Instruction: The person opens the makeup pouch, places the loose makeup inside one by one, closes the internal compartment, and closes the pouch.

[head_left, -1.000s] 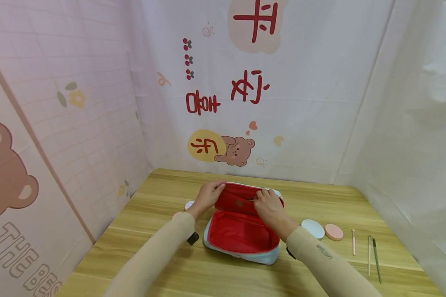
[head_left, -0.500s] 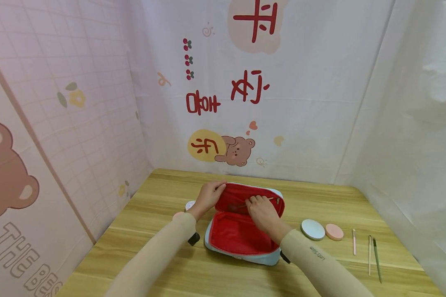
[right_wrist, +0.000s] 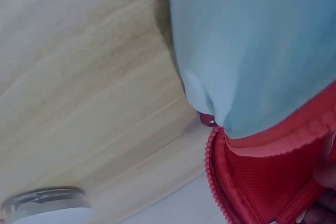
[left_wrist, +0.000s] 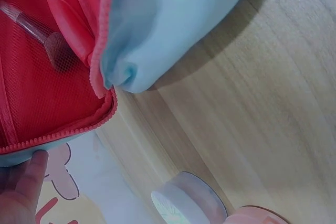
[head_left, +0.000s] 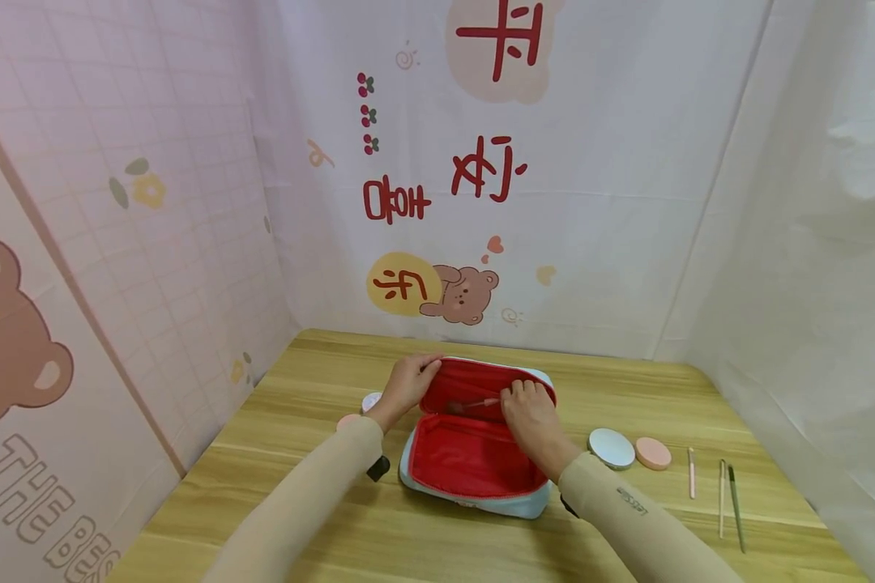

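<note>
A light blue cosmetic bag (head_left: 506,504) with red lining stands unzipped, its lid raised. My left hand (head_left: 408,382) grips the lid's left edge; its fingers (left_wrist: 32,174) show beneath the zip in the left wrist view. Inside the lid's mesh pocket (left_wrist: 31,98) lies a makeup brush (head_left: 474,404), its dark bristles toward the left and its handle running under my right hand (head_left: 531,414). That hand's fingers curl at the pocket's right part over the handle end, which they hide. Only part of the right hand's fingers (right_wrist: 326,176) shows in the right wrist view.
Right of the bag lie a pale blue round case (head_left: 612,448), a pink round case (head_left: 652,453), a short pink brush (head_left: 692,474) and two slim sticks, one pale (head_left: 723,498) and one green (head_left: 736,508). A white round case (head_left: 370,402) and a pink one (head_left: 347,422) sit left.
The right hand moved left along the lid with the brush, sliding it deeper toward the pocket's left. It then shifted back right while the bristles stayed. The left hand keeps its hold.
</note>
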The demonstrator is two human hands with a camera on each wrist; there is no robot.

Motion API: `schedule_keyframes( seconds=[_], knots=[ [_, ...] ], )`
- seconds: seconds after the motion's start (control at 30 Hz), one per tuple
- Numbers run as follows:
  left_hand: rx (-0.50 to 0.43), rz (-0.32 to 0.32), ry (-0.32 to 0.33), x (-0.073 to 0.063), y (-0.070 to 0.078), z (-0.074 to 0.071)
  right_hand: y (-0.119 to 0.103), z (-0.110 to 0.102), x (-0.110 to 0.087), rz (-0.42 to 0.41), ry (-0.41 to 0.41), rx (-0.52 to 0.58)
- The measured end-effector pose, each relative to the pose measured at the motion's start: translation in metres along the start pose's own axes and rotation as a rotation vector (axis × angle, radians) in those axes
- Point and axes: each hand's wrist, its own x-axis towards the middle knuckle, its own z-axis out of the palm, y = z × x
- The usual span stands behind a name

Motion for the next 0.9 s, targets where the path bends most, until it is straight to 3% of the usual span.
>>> schedule_keyframes(
  seconds=[0.37, 0.53, 0.6, 0.8, 0.9],
  knots=[
    [0.007, 0.010, 0.027, -0.003, 0.000, -0.001, 0.003, -0.001, 0.011, 0.000, -0.128, 0.152],
    [0.009, 0.014, 0.032, -0.003, -0.002, -0.001, -0.005, 0.000, 0.011, -0.044, -0.192, 0.191],
    [0.009, 0.008, 0.031, -0.003, -0.003, 0.000, -0.008, 0.003, 0.009, -0.051, -0.171, 0.193],
    [0.006, -0.020, 0.029, -0.002, -0.004, 0.001, -0.012, 0.008, 0.002, -0.040, 0.016, 0.163],
    [0.008, -0.021, 0.031, -0.001, -0.003, 0.000, -0.012, 0.006, -0.003, -0.044, 0.047, 0.107]
  ],
)
